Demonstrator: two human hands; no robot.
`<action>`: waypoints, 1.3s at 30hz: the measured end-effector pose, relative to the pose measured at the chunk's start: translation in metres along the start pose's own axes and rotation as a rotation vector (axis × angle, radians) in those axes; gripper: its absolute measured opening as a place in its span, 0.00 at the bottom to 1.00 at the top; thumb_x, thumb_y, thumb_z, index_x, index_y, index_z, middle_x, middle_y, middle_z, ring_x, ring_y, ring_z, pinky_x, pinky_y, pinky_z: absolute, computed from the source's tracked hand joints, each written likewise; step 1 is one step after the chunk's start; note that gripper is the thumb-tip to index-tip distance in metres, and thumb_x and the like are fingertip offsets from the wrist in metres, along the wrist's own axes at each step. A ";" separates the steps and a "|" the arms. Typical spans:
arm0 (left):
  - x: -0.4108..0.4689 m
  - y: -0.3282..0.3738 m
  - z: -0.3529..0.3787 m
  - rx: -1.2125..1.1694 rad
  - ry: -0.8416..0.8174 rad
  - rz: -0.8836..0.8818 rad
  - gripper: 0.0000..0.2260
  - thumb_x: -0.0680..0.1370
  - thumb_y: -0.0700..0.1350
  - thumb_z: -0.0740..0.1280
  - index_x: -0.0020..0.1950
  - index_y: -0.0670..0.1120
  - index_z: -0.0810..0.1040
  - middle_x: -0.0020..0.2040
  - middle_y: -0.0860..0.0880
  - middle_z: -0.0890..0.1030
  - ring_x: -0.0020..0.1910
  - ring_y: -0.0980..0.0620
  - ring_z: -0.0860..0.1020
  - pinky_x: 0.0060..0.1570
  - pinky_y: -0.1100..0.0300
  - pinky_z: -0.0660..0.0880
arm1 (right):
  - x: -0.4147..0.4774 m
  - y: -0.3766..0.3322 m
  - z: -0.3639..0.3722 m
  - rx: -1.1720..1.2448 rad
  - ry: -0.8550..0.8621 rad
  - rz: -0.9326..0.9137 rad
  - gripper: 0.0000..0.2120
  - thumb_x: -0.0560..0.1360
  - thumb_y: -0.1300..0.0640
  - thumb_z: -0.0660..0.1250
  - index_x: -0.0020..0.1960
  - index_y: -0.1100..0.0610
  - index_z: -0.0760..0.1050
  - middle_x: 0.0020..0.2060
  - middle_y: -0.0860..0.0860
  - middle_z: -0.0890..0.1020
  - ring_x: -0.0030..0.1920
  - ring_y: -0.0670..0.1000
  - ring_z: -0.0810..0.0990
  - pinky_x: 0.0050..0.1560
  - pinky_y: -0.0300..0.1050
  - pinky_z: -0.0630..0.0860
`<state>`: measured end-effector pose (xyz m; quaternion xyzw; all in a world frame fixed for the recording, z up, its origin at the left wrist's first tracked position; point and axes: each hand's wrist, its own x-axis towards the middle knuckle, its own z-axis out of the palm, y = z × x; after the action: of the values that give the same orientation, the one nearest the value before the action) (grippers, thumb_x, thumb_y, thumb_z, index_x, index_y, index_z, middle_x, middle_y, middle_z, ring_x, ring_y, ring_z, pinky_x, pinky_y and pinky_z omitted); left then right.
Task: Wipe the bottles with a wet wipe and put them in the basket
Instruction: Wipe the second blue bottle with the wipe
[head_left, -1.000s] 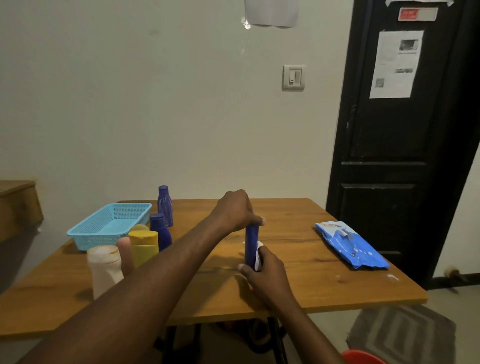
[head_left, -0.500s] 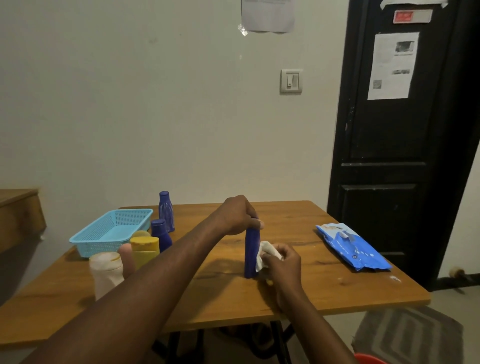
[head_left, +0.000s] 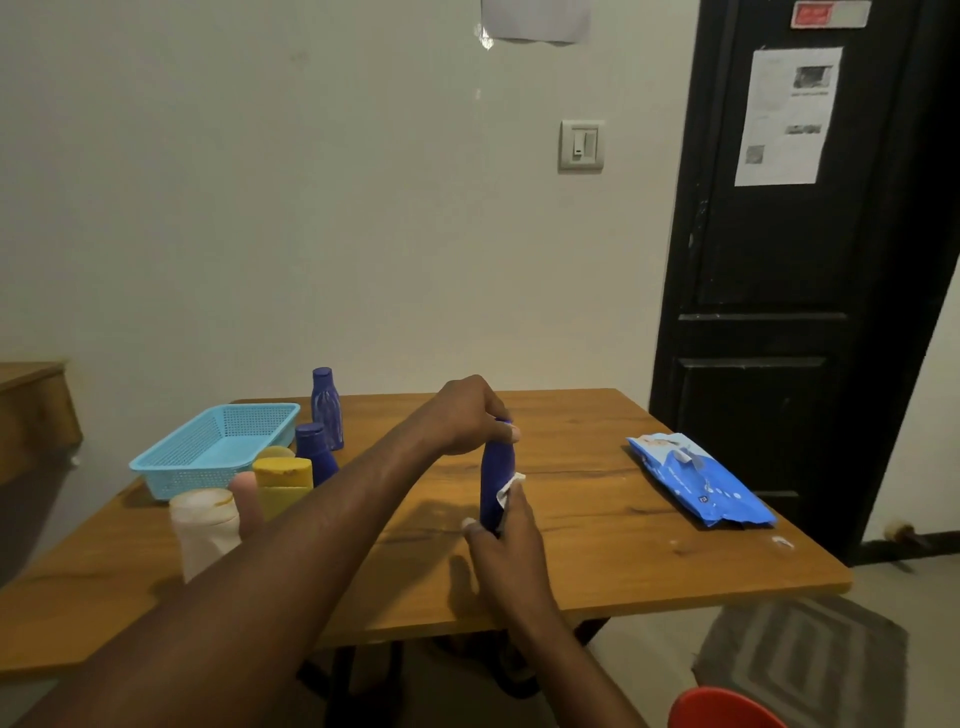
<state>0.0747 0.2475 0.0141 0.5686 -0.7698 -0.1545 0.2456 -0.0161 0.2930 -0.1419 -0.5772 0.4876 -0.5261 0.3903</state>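
Observation:
A slim dark blue bottle (head_left: 493, 470) stands upright mid-table. My left hand (head_left: 467, 415) grips its top from above. My right hand (head_left: 506, 545) wraps round its lower part and presses a white wet wipe (head_left: 508, 488) against its side. An empty light blue basket (head_left: 218, 452) sits at the table's left. Beside it stand two blue bottles (head_left: 326, 405) (head_left: 314, 449), a yellow bottle (head_left: 283, 483), a pink one (head_left: 245, 501) and a white one (head_left: 205, 530).
A blue pack of wet wipes (head_left: 698, 480) lies at the right of the wooden table (head_left: 623, 561). A black door (head_left: 800, 260) stands behind it on the right. A grey mat (head_left: 810, 654) and a red object (head_left: 722, 709) are on the floor.
My right hand slid the wipe up the bottle's side, then back down toward its base. My left hand kept its hold on the top.

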 end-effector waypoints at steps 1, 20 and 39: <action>-0.001 0.001 0.001 0.002 0.006 -0.001 0.13 0.78 0.45 0.74 0.60 0.41 0.85 0.61 0.46 0.84 0.53 0.51 0.80 0.53 0.55 0.78 | 0.003 -0.001 0.003 0.005 0.000 0.023 0.41 0.76 0.55 0.71 0.81 0.46 0.52 0.75 0.45 0.66 0.73 0.51 0.70 0.68 0.54 0.76; 0.001 0.000 0.002 -0.015 0.007 -0.014 0.12 0.78 0.45 0.74 0.61 0.44 0.86 0.57 0.47 0.86 0.53 0.50 0.81 0.51 0.57 0.76 | 0.054 -0.035 -0.032 0.104 -0.105 -0.132 0.32 0.73 0.59 0.76 0.72 0.47 0.68 0.63 0.45 0.78 0.63 0.48 0.77 0.50 0.37 0.77; -0.017 -0.009 -0.001 -0.076 -0.049 0.126 0.14 0.80 0.40 0.69 0.65 0.46 0.83 0.67 0.49 0.82 0.71 0.51 0.75 0.68 0.52 0.71 | -0.002 -0.006 -0.037 -0.079 0.134 -0.147 0.20 0.80 0.67 0.66 0.62 0.45 0.75 0.48 0.33 0.77 0.51 0.31 0.77 0.44 0.24 0.73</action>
<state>0.0865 0.2605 0.0069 0.5052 -0.8034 -0.1817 0.2575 -0.0519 0.2985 -0.1311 -0.5901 0.4892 -0.5710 0.2941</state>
